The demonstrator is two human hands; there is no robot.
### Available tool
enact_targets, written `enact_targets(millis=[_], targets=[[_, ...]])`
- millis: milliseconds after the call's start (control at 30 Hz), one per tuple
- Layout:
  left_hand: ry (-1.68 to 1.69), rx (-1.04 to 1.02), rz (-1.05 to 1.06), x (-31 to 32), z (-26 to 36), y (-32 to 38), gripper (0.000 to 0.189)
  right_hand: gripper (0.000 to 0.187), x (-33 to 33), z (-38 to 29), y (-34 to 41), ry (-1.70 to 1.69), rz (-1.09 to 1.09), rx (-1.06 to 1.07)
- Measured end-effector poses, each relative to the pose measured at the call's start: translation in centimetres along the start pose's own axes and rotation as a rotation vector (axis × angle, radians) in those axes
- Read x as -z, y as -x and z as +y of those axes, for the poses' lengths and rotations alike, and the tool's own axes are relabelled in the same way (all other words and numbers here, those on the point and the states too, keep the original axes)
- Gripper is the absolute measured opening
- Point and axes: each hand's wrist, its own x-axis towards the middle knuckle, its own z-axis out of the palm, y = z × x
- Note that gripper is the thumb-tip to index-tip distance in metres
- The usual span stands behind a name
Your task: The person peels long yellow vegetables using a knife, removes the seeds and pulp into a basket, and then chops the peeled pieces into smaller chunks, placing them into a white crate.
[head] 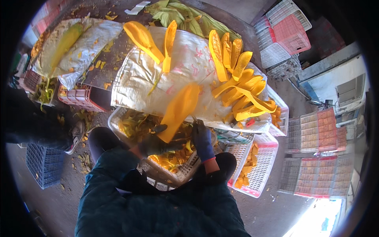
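A long half of peeled orange squash [180,109], slightly blurred, stands tilted over a crate of peelings. Its lower end is in my left hand [160,143], which wears a dark glove, thumb on the flesh. My right hand [203,140], in a blue and black work glove, is closed around a slim hand tool [194,119]; only its thin tip shows above the fingers, beside the squash. Beneath both hands, the pale plastic crate [189,167] between my knees holds yellow-green peel and orange scraps.
Several orange squash pieces [245,89] lie on the sack-covered table [189,59], near a red-handled tool [250,122]. Squash chunks [248,169] fill part of a crate at right. Another person's leg [38,121] and a blue crate [44,166] are at left.
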Motion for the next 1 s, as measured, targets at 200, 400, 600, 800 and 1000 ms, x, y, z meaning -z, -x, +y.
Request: enact_targets(millis=[200,400,600,800,1000], targets=[[-0.462,-0.256,0.114,5.8,2.9,-2.0,0.041,0.023,0.1,3.2,-5.2,0.148,0.136,0.199],[-0.731,-0.455,0.287,4.5,3.5,-1.4,0.040,0.020,-4.1,3.0,-16.6,0.354,-0.014,0.074],[-0.624,-0.376,0.311,3.3,5.0,-0.6,0.038,0.024,-6.1,-0.1,-18.4,0.485,-0.095,0.083],[-0.705,-0.382,0.275,3.2,5.3,-0.8,0.042,0.021,-8.1,1.2,-18.3,0.556,-0.178,-0.178],[-0.947,-0.525,0.306,4.6,4.2,-1.4,0.052,0.015,-5.6,-4.2,-14.3,0.539,-0.212,0.012]])
